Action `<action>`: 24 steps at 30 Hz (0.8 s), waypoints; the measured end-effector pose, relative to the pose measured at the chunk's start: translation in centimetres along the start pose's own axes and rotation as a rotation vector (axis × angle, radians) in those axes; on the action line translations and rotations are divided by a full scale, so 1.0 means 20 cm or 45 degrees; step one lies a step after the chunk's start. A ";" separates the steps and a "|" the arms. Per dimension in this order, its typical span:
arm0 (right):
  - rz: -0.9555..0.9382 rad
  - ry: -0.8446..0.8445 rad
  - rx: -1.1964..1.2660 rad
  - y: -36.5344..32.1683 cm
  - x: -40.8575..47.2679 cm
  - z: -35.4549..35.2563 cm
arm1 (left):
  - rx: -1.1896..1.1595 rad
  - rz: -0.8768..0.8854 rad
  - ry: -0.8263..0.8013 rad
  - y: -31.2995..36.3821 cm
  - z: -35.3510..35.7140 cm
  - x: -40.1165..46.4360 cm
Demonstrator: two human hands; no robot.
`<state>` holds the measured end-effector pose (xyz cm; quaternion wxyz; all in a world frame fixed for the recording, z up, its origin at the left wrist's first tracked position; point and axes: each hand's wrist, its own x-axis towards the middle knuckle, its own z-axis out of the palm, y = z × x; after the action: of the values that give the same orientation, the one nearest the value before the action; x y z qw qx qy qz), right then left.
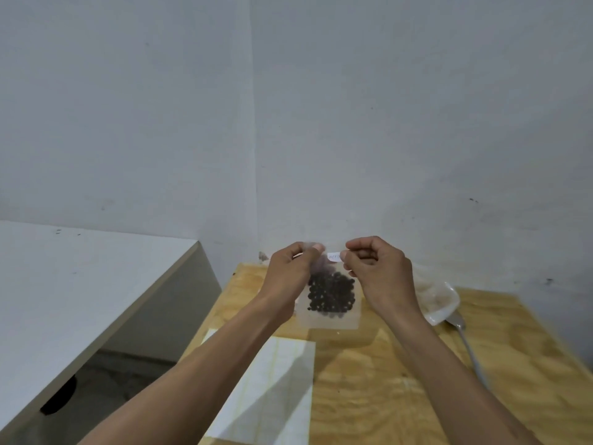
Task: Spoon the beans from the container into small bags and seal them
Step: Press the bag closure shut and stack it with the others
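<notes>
A small clear bag (330,317) with dark beans (332,295) in its lower half hangs above the wooden table (385,380). My left hand (290,274) pinches the bag's top edge at the left, and my right hand (378,271) pinches it at the right, beside a small white label. Behind my right hand sits a white container (439,300), mostly hidden. A metal spoon (465,342) lies on the table right of my right forearm, bowl toward the container.
A stack of flat clear bags or sheets (272,387) lies on the table under my left forearm. A white desk (80,284) stands to the left, with a gap to the floor between it and the table. Walls close off the back.
</notes>
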<state>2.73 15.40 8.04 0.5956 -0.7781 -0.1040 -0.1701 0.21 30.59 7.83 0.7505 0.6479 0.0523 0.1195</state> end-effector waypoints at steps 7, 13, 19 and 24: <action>-0.105 0.198 -0.097 0.02 -0.02 -0.04 | -0.035 0.010 -0.094 0.01 0.10 -0.01; -0.169 0.226 -0.176 0.04 -0.02 -0.05 | 0.034 0.019 -0.042 0.01 0.14 0.01; 0.010 0.196 -0.061 0.08 -0.02 -0.09 | -0.011 0.030 -0.058 0.01 0.16 0.01; 0.324 0.047 0.398 0.12 0.01 -0.13 | -0.004 0.035 -0.064 -0.01 0.17 0.02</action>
<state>3.45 12.16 6.65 0.7277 -0.6798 -0.0190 -0.0894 1.42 27.32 8.12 0.7509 0.6500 0.0244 0.1138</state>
